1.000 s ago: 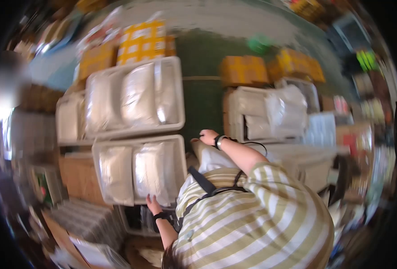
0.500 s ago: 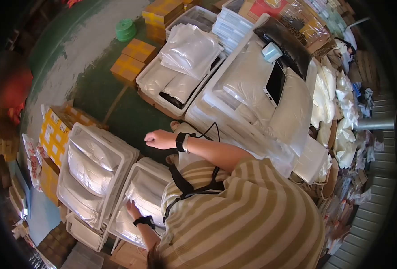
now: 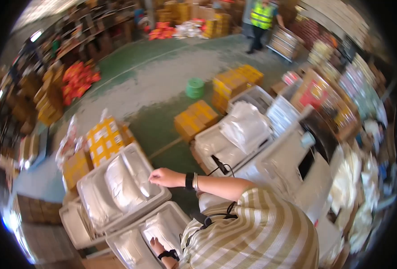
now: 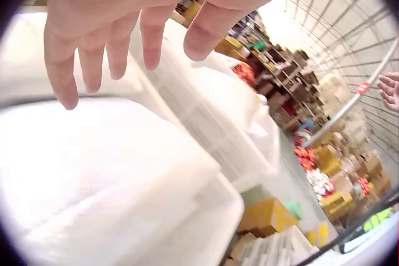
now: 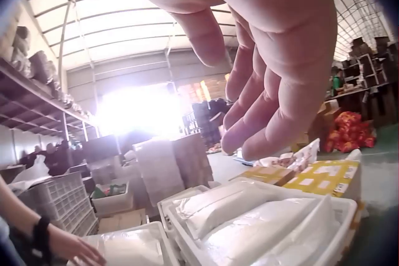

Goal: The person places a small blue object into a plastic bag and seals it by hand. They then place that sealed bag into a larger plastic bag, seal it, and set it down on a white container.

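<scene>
My left hand (image 3: 157, 245) is held over a white plastic-wrapped bag (image 3: 161, 227) in the nearer white crate (image 3: 177, 206). In the left wrist view its fingers (image 4: 117, 54) are spread and loosely bent, with nothing in them. My right hand (image 3: 166, 177) hangs in the air, overlapping the right edge of the farther white crate (image 3: 161, 198) in the head view. Its fingers (image 5: 274, 107) droop in a loose curl around nothing in the right wrist view. Plump white bags (image 3: 123, 181) fill that farther crate. Both wrists wear black bands.
Yellow-taped cartons (image 3: 102, 140) stand behind the crates. Across a strip of green floor (image 3: 160, 136) are more white crates with bags (image 3: 245, 127) and a black phone-like slab (image 3: 306, 165). A green roll (image 3: 195, 88) sits on the floor. A person in a yellow vest (image 3: 262, 17) stands far back.
The head view swung right, then back left and upward, bringing the far hall into sight. My right hand has shifted from over the floor towards the farther crate. The left hand stays by the nearer crate.
</scene>
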The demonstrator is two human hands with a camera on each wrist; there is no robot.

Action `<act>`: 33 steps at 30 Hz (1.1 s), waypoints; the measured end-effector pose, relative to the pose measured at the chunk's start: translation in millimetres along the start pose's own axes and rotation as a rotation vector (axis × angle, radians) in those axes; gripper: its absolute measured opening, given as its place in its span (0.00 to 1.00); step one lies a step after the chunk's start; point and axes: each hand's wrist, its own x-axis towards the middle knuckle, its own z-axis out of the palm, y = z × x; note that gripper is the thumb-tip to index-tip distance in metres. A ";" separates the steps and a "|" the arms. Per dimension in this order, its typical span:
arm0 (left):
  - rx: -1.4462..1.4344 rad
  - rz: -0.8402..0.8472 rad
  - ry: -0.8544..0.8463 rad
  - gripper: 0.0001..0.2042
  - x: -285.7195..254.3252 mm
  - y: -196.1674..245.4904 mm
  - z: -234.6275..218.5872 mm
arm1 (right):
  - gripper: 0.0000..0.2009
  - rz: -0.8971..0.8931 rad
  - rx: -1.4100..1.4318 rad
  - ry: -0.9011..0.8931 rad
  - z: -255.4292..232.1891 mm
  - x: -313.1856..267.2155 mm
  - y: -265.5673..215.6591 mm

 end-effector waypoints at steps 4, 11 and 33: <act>-0.172 0.010 0.257 0.17 -20.7 -100.9 -93.4 | 0.12 -0.076 -0.040 -0.162 37.3 59.6 -28.8; -0.235 -0.143 0.627 0.17 -122.4 -159.8 -47.7 | 0.14 0.045 -0.136 -0.432 83.6 176.1 38.2; -0.928 -0.670 1.208 0.18 -191.1 7.8 171.9 | 0.56 0.174 -1.231 -1.143 123.9 196.6 194.5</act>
